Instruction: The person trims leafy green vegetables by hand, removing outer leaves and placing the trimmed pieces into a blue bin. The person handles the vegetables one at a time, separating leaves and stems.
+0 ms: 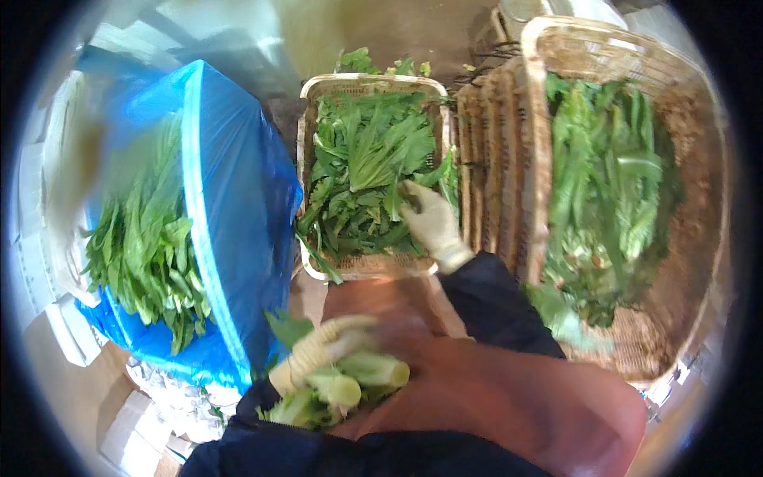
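Note:
My left hand (331, 346), in a pale knit glove, lies over a bunch of leafy green heads (340, 390) and holds them at my lap. Their thick, pale cut stem ends face right; some leaves stick out behind the hand. My right hand (434, 222), gloved alike, reaches over the near right part of a plastic crate (372, 269). Its thumb and fingers are apart, with the fingertips beside a loose leaf (393, 203). Loose green leaves (375, 143) fill the crate, some hanging over its near left corner. A reddish-brown apron (471, 381) covers my lap.
At left, a blue plastic liner (241, 173) surrounds long leafy greens (143, 238). A large brown slatted basket (694, 197) at right holds more leafy heads (608, 173), beside stacked crate rims (492, 161). Scraps of leaf (357, 61) lie beyond the middle crate.

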`<state>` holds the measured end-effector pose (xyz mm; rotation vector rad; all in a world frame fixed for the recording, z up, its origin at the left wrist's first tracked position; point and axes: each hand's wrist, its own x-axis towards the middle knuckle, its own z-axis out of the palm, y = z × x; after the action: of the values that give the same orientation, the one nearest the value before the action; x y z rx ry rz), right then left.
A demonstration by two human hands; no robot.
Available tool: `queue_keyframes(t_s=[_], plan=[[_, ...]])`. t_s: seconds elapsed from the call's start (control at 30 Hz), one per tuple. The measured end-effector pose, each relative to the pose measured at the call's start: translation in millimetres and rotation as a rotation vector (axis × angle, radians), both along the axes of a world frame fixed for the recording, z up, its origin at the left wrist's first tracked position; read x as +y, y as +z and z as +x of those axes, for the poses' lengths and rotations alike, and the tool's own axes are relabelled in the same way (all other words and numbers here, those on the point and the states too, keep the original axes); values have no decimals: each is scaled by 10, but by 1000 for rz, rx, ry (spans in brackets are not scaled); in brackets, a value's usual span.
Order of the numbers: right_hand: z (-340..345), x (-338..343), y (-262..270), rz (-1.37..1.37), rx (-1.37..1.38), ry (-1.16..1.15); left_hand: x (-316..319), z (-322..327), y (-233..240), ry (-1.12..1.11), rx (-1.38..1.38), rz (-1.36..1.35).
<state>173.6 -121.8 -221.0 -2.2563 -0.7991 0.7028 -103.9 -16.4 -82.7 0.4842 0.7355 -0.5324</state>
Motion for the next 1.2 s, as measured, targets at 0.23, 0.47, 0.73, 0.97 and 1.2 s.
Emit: queue_keyframes(t_s=[0.23,0.47,0.73,0.97,1.2], plan=[[-229,964,-3160,-533,-105,562,-297,-663,-1276,-170,37,109],[372,1176,-3770,-471,-356,800,-409,-690,-1580,200,407,-180],[822,563,-903,409,140,-273,-230,-487,-961,-27,115,70],[886,-202,860,911,653,-449,22,-180,60,82,33,-25],[516,-561,1914,854,574,-329,152,11,622,38,-75,244]])
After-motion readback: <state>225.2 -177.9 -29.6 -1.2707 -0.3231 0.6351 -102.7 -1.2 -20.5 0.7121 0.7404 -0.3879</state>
